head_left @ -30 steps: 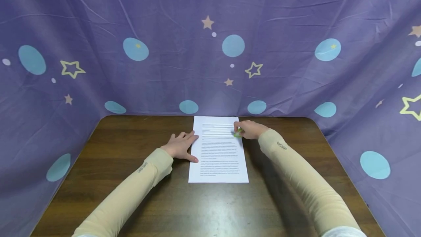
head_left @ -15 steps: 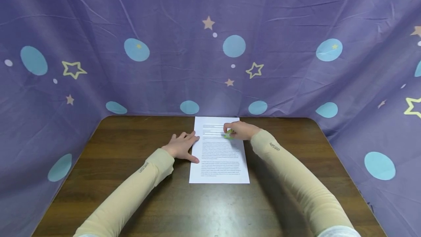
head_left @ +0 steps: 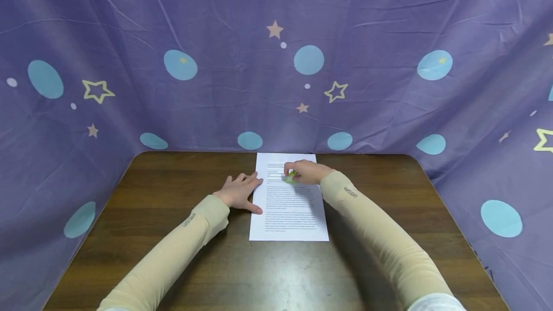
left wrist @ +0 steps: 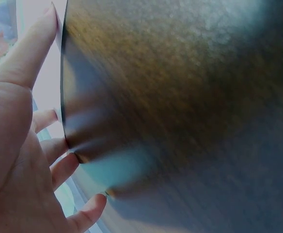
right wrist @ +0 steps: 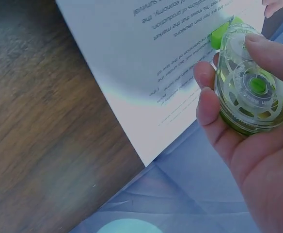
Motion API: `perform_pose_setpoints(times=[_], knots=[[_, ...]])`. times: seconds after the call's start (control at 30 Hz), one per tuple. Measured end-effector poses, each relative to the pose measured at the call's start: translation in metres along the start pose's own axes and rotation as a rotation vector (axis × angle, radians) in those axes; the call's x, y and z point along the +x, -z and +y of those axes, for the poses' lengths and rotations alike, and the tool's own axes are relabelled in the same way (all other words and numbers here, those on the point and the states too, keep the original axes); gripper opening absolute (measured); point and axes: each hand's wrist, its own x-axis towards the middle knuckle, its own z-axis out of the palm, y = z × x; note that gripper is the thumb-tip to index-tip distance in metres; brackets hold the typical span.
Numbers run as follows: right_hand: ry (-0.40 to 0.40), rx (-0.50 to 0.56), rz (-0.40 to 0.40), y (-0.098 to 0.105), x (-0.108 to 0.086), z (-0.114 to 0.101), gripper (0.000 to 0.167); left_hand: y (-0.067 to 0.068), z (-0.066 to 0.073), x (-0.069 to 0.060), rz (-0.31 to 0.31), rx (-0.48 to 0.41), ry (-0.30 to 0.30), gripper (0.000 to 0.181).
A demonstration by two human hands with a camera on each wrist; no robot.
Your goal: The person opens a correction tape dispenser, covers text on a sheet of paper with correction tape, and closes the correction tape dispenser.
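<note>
A printed sheet of paper (head_left: 289, 205) lies on the table, its far end close to the curtain. My left hand (head_left: 239, 192) rests with spread fingers on the sheet's left edge; in the left wrist view, the thumb and some fingertips touch the paper while the little finger is over the wood. My right hand (head_left: 308, 172) grips a clear correction tape dispenser (right wrist: 250, 92) with green parts. Its green tip meets the upper printed lines, around the middle of their width. Fingers hide part of the dispenser (head_left: 290, 177) in the head view.
The brown wooden table (head_left: 181, 253) extends to both sides of the sheet and in front of it. A purple curtain (head_left: 224, 76) with stars and blue dots hangs behind the table's far edge and along both sides.
My right hand has moved left with the correction tape dispenser, from near the sheet's right edge to about its middle, along the upper lines. The left hand has stayed in place on the paper.
</note>
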Motion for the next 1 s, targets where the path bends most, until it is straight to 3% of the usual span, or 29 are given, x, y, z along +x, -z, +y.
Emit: perform_pose_setpoints(times=[0.23, 0.57, 1.0], knots=[[-0.003, 0.021, -0.011, -0.0001, 0.0029, -0.0030, 0.016, 0.0010, 0.0018, -0.0015, -0.002, 0.011, -0.006, 0.108], [0.108, -0.054, 0.037, 0.0000, 0.0077, -0.0056, 0.014, 0.0026, 0.0021, -0.0013, -0.021, 0.002, 0.003, 0.108], [0.125, -0.053, 0.059, -0.0028, 0.0047, -0.0013, 0.016, 0.0018, 0.0015, -0.0012, -0.022, 0.001, 0.012, 0.109]])
